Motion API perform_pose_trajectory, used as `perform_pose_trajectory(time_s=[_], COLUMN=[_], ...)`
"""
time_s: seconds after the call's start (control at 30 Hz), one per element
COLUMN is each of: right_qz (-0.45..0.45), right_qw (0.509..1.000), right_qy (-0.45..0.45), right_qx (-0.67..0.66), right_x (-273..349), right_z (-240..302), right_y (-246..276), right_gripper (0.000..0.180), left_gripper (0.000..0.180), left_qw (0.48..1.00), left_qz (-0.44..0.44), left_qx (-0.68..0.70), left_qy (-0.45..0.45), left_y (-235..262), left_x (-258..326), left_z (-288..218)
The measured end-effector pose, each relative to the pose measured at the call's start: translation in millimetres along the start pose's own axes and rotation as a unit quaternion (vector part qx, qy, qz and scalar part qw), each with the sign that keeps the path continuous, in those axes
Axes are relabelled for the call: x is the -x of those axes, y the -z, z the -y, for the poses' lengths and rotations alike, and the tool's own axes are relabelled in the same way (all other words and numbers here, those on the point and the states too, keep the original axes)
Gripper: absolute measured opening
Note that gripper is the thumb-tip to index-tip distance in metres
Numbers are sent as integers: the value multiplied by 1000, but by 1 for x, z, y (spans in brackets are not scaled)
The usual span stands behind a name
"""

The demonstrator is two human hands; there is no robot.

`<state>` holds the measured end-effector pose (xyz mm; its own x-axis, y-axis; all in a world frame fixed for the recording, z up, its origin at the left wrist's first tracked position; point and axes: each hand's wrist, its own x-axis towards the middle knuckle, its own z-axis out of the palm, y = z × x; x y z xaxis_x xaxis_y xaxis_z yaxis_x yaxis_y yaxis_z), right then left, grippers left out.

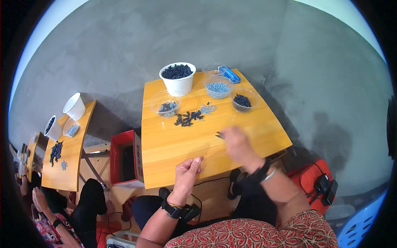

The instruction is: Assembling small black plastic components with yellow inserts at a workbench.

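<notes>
My left hand [189, 171] is over the near edge of the wooden table, thumb and fingertips pinched together. Whatever they may hold is too small to make out. My right hand [240, 146], slightly blurred, is closed on dark tweezers [220, 135] whose two points face left over the tabletop. Beyond the hands lie a loose pile of short black plastic pieces [188, 118] and a small heap of silvery metal parts [208, 109]. A clear bowl [166, 108] with mixed black and silvery pieces is to their left. On the right stands another clear bowl of black pieces [242, 101].
At the table's [165, 144] back are a white tub [180, 86] of black pieces, a clear bowl of silvery parts [218, 88] and a blue box [230, 75]. A red box [124, 159] stands left on the floor. Another person's hands [40, 201] are near a second table [70, 161].
</notes>
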<state>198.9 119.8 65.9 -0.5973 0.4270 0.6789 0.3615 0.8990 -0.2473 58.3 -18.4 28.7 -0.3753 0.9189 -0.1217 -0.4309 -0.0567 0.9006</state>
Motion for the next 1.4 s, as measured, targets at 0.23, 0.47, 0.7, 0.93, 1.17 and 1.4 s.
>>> perform_pose_trajectory(time_s=[0.23,0.47,0.7,0.93,1.17,1.4], right_qz=[-86,116,218,269,233,224], right_qw=[957,985,975,962,972,972], right_qy=[-50,-130,-51,-43,-41,-53], right_qx=[272,15,-6,3,-1,-56], right_x=[-79,-92,-105,-101,-94,-105], right_z=[-104,-93,-90,-81,-77,-59], right_y=[25,-52,-79,-100,-113,-112], right_gripper=[16,13,8,6,8,5], left_gripper=[16,16,16,17,19,20], left_qw=[987,977,998,999,998,999], left_qz=[-38,15,27,22,49,47], left_qx=[-109,-168,-12,19,12,20], left_qy=[-109,-127,-59,-30,-24,-12], left_y=[13,28,35,37,41,41], left_x=[-22,-18,-20,-22,-22,-22], left_z=[18,20,10,4,6,6])
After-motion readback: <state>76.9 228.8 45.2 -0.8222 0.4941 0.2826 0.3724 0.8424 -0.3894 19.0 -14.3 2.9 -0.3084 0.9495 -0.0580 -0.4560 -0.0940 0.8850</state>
